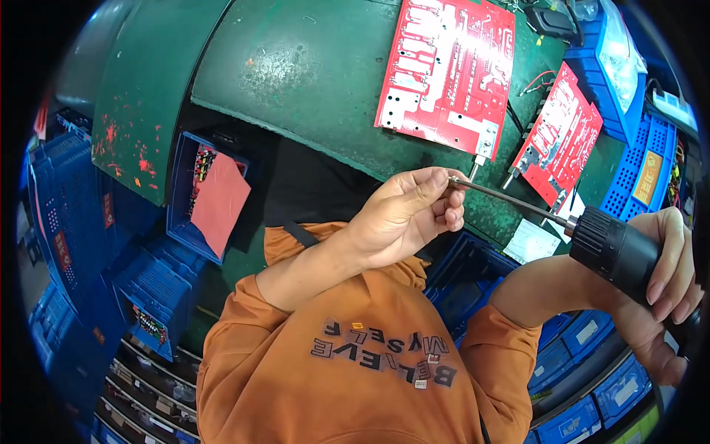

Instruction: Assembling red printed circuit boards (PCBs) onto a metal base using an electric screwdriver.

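My right hand point(669, 288) is wrapped round a black electric screwdriver point(614, 248) at the right. Its long thin bit point(514, 200) points left, toward my left hand point(403, 218). Thumb and forefinger of that hand pinch a small metal screw point(452, 180) at the bit's tip; the fingers partly hide it. Just beyond lies a large red circuit board point(451, 74), with a metal post point(478, 167) sticking out from its near edge. A second red circuit board point(560, 137) lies tilted to the right of it, also with metal posts at its edge.
The green worktop point(296, 81) has a worn front edge. A blue bin point(606, 81) with clear plastic bags and a blue perforated crate point(647, 174) stand at the right. Paper point(531, 242) lies by the near edge. Blue crates point(211, 196) with boards stand lower left.
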